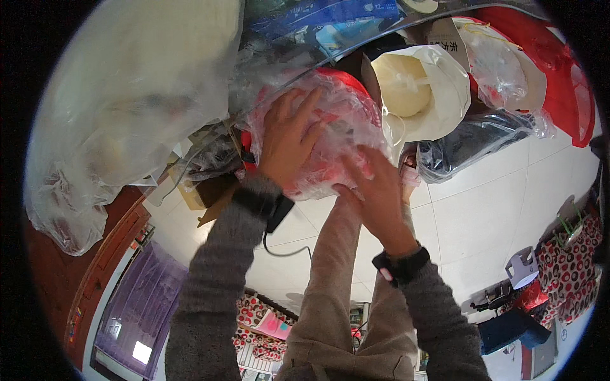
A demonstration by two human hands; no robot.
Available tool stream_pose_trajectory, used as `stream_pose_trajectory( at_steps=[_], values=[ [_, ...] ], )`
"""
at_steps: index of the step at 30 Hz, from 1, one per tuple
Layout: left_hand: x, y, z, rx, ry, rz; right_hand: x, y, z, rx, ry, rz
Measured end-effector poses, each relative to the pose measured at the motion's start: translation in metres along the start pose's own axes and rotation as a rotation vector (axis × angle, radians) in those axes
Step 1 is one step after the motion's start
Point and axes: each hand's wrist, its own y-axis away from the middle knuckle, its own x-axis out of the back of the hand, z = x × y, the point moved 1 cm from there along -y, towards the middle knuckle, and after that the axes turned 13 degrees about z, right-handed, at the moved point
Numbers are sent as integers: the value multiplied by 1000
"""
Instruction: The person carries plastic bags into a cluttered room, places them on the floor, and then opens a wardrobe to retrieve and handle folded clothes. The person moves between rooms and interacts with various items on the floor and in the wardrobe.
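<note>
Both of my hands lie on a bulky bundle of clear and pink plastic bags point(329, 166) with red parts in it. My left hand point(290, 135), fingers spread, rests on the bundle's left side. On its lower right side is my right hand point(376, 195), slightly blurred, its fingers apart over the crinkled plastic. Whether either hand pinches the plastic is hard to tell. A dark band circles each wrist. A white paper bag point(448, 114) holding a pale round thing stands right of the bundle.
A large translucent plastic bag point(143, 71) fills the upper left. Blue packaging point(329, 16) lies at the top. At right are a black item in clear plastic point(472, 143) and a red bag point(562, 90). An open cardboard box point(190, 193) stands lower left, near a dark cable.
</note>
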Motion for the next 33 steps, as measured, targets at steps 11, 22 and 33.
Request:
stream_pose_trajectory(
  at_steps=[11, 22, 33],
  values=[
    [-94, -7, -75, 294, 73, -358, -104, 12, 43, -37, 84, -321],
    [7, 131, 24, 596, -184, -511, -85, 3, 34, -174, 43, -475],
    [-59, 155, -50, 363, -146, -774, 73, 87, 54, -572, -264, 62]
  ],
)
